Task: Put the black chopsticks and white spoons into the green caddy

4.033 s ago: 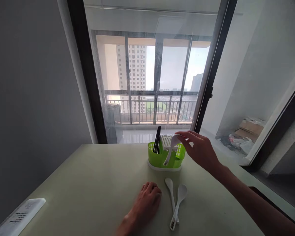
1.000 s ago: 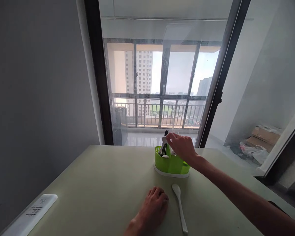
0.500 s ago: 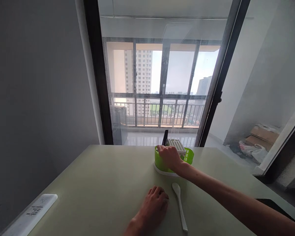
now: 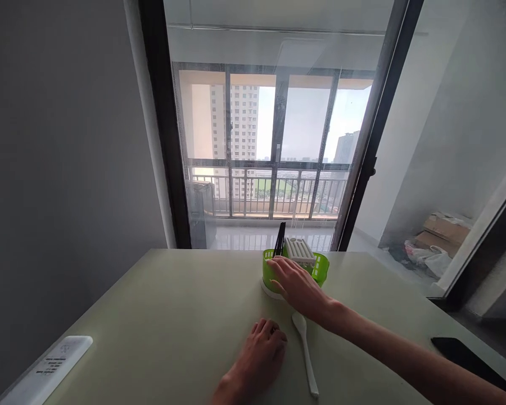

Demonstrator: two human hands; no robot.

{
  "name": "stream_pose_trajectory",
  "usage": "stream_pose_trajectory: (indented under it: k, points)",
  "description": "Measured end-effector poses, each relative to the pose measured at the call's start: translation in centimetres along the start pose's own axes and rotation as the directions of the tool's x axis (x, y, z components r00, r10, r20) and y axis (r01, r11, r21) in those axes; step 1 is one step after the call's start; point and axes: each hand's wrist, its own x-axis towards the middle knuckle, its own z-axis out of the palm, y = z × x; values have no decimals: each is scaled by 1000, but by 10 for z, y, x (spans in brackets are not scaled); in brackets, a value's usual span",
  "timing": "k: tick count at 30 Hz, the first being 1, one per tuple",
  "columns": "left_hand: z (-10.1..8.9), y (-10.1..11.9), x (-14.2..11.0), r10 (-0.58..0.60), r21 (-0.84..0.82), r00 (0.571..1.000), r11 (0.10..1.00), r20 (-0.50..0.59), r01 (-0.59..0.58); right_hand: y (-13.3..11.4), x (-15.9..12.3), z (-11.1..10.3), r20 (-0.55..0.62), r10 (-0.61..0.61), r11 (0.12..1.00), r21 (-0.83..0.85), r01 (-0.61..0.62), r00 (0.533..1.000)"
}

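Observation:
A green cutlery holder (image 4: pixel 320 269) with a white base stands near the table's far edge. Black chopsticks (image 4: pixel 280 241) and a white slotted insert (image 4: pixel 299 249) rise from it. My right hand (image 4: pixel 297 284) hovers in front of the holder with its fingers stretched out and nothing in them, just above the bowl of a white spoon (image 4: pixel 305 351) lying on the table. My left hand (image 4: pixel 263 349) rests palm down on the pale green table (image 4: pixel 160 320), fingers loosely curled, to the left of the spoon.
A white remote control (image 4: pixel 44 365) lies at the table's left front edge. A dark phone (image 4: pixel 468 355) sits at the right edge. Beyond the table is a glass door (image 4: pixel 270 140) to a balcony; boxes and bags (image 4: pixel 436 239) lie on the floor at right.
Of two spoons on the table, one went into the holder. My right hand has drawn back from the holder's rim, open, towards the remaining spoon. My left hand stays put.

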Motion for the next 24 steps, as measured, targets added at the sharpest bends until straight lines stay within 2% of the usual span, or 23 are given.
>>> stream_pose_trajectory:
  k: [2,4,6,8,10,13,15,20,22,24]
  points:
    - [1,0,0,4,6,1000,1000,0,-4,2,-21,-7,-82,-128,989,70,134,988]
    - [1,0,0,9,7,1000,1000,-1,-9,7,-40,-10,-71,-186,979,76,192,980]
    - [0,1,0,8,10,1000,1000,1,-8,13,-58,-6,32,-120,992,36,118,992]
    - [-1,2,0,4,15,1000,1000,4,-4,18,-73,3,186,29,1000,-14,-27,982]
    - [-2,3,0,2,25,1000,1000,0,-2,19,-85,16,346,156,988,-42,-150,925]
    - [-3,4,0,10,37,1000,999,-17,-9,12,-99,36,517,238,966,-37,-256,822]
    - [-3,4,0,16,37,1000,999,-22,-16,3,-104,46,564,268,953,-37,-301,781]
    - [-1,3,0,1,24,1000,1000,-20,0,-15,-110,55,603,306,934,-41,-355,737]
    - [-1,4,-2,-31,13,998,999,-59,32,-17,-111,51,608,310,927,-22,-375,731]
    - [-4,6,-3,-68,-3,989,998,-134,68,-16,-113,40,604,270,928,44,-370,750]
